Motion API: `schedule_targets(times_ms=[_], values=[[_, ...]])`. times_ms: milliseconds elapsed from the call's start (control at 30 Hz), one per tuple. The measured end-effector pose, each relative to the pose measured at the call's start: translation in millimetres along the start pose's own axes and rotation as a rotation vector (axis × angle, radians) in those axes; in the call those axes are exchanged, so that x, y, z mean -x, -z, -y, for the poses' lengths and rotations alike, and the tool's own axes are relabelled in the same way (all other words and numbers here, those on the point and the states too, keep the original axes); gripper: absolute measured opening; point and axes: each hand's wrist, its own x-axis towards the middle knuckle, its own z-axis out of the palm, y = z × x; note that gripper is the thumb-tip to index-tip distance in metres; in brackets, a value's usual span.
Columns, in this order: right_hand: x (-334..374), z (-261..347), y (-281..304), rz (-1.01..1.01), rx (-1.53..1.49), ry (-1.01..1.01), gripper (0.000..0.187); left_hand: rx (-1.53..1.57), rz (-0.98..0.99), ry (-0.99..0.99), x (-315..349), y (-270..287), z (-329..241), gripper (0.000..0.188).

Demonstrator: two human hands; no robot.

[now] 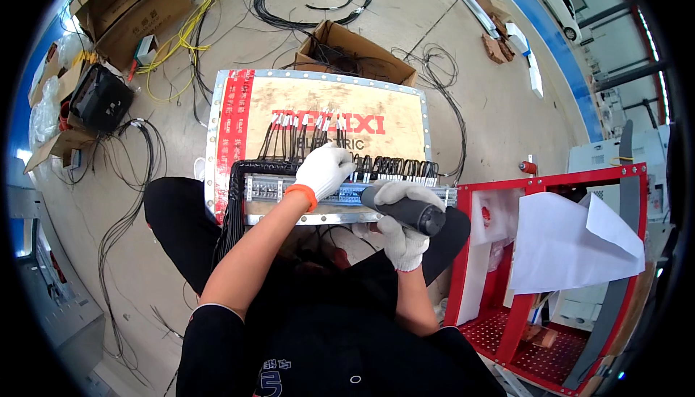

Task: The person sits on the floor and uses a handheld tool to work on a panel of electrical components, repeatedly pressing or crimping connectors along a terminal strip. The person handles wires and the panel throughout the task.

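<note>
My left hand (pixel 326 170), in a white glove with an orange cuff, is closed at the row of black wires (pixel 289 140); its fingers seem to pinch one of them, though the fingertips are partly hidden. White sleeves tip many of these wires. My right hand (pixel 402 241), also gloved in white, is wrapped round a dark grey cordless screwdriver (pixel 410 211). The tool lies nearly level, its front end toward the terminal strip (pixel 264 188), which has grey and blue blocks. That strip rests across a metal-edged wooden crate lid (pixel 391 100). My left hand covers part of the strip.
A thick black cable bundle (pixel 234 212) bends down the lid's left side. Beyond the lid stands an open cardboard box (pixel 355 46). On the right is a red metal frame (pixel 463 252) with white paper (pixel 565 241) over it. Loose black cables (pixel 141 172) trail across the floor.
</note>
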Motion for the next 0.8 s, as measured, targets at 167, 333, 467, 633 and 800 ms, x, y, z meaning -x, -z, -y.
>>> schedule_targets(times_ms=[167, 333, 467, 633, 800], values=[[0, -2, 2, 0.003, 0.075, 0.084, 0.054, -0.045, 0.039, -0.056, 0, 0, -2, 0.019], [1, -7, -5, -0.020, 0.109, 0.145, 0.055, -0.029, 0.037, -0.069, 0, 1, -1, 0.019], [6, -9, -4, -0.066, 0.185, 0.095, 0.056, -0.023, 0.033, -0.056, -2, -2, 2, 0.019], [6, -8, -3, -0.033, 0.213, 0.068, 0.058, -0.015, 0.039, -0.062, -2, 0, 2, 0.019], [5, -9, -5, -0.037, 0.195, 0.082, 0.058, -0.037, 0.048, -0.055, -1, 1, -2, 0.020]])
